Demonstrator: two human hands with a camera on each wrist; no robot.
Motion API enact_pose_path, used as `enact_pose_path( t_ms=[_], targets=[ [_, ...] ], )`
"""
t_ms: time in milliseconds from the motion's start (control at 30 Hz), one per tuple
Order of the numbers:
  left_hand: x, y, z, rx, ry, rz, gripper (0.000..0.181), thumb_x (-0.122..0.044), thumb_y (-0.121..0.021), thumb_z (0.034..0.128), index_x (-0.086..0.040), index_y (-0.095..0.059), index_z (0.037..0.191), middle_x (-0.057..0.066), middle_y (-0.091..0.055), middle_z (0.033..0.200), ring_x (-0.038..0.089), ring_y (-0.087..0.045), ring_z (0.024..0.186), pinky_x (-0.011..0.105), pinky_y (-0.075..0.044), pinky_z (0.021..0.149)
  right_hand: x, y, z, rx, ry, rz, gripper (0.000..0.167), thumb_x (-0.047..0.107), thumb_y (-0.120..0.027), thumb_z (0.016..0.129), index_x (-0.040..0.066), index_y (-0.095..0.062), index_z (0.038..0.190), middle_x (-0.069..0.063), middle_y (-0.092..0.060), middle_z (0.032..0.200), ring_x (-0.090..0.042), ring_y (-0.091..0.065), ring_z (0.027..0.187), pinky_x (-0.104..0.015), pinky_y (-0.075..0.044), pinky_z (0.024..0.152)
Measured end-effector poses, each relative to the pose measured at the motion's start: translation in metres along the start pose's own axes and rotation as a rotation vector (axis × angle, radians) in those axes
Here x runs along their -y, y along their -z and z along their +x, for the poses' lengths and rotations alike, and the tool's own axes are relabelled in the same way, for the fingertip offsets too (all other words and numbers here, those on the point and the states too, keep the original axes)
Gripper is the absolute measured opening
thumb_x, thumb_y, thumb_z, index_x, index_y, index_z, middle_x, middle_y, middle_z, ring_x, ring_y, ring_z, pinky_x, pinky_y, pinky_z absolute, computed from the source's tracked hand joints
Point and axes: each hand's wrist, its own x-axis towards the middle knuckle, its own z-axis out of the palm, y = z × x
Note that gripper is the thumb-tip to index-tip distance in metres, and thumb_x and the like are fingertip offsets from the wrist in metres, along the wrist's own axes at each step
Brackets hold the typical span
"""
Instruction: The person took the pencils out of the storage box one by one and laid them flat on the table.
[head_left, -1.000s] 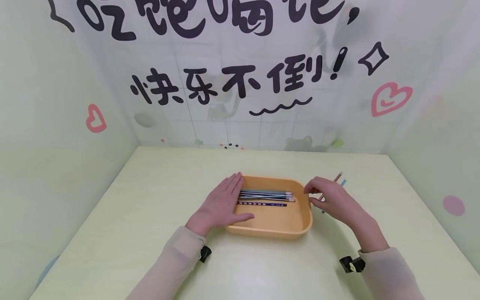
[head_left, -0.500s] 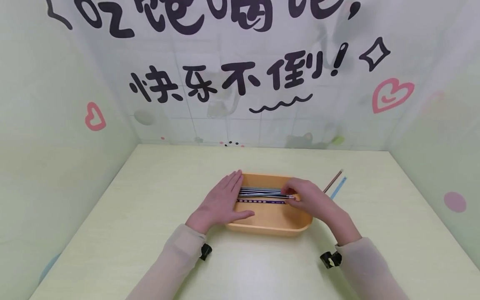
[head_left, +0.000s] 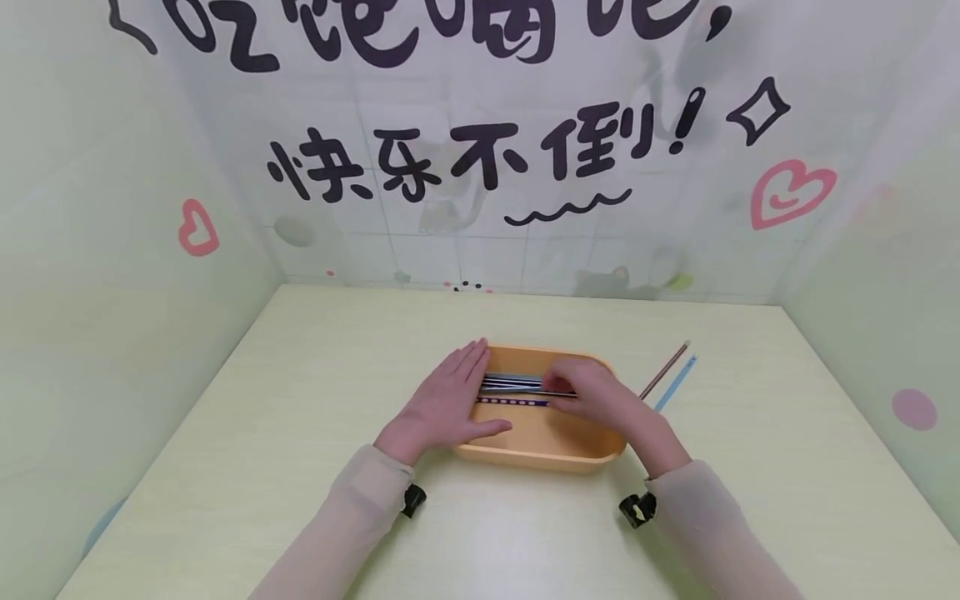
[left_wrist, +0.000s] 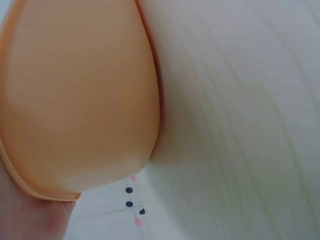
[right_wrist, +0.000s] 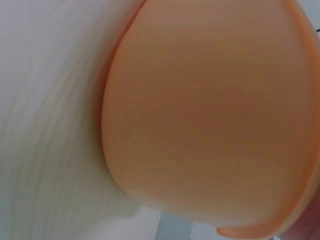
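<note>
In the head view, my left hand [head_left: 442, 404] lies with straight fingers across the left end of an orange plastic tray [head_left: 536, 460], the thumb reaching over its inside. Several dark and blue pencils [head_left: 513, 383] lie side by side in the tray, their left ends hidden by that hand. A purple pencil with pale dots [head_left: 513, 402] lies apart in front of them. My right hand [head_left: 596, 393] is inside the tray with curled fingers, thumb and fingers pinching at a dark pencil of the bundle; the exact contact is partly hidden. Both wrist views mostly show the tray's outer walls.
Outside the tray, to its right, a brown pencil [head_left: 664, 370] and a light blue pencil [head_left: 677, 383] lie slanted on the pale table [head_left: 330, 358]. A back wall [head_left: 420, 258] with printed lettering and side walls enclose the table.
My right hand has moved left from the tray's right rim, over the pencil ends, to farther along the pencils. The left hand stays in place.
</note>
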Motion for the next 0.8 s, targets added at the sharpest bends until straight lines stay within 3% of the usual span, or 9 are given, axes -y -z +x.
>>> enact_pose_path(
  t_ms=[433, 800],
  targets=[
    [-0.001, 0.001, -0.001, -0.011, -0.002, -0.023, 0.108, -0.076, -0.046, 0.0891, 0.001, -0.013, 0.158, 0.013, -0.007, 0.169, 0.026, -0.009, 0.158, 0.037, -0.012, 0.130, 0.003, -0.015, 0.018, 0.089, -0.071, 0.049, 0.013, 0.010, -0.076, 0.088, 0.009, -0.071, 0.100, 0.000, -0.069, 0.091, -0.011, -0.057, 0.081, -0.028, -0.056, 0.078],
    [0.000, 0.000, -0.001, -0.013, -0.006, -0.020, 0.109, -0.077, -0.045, 0.0890, 0.000, -0.011, 0.159, 0.014, -0.006, 0.169, 0.026, -0.008, 0.158, 0.037, -0.012, 0.130, 0.007, -0.024, 0.021, 0.124, -0.099, -0.005, 0.012, 0.007, -0.074, 0.088, 0.010, -0.071, 0.099, 0.001, -0.068, 0.091, -0.011, -0.055, 0.080, -0.028, -0.054, 0.078]
  ],
)
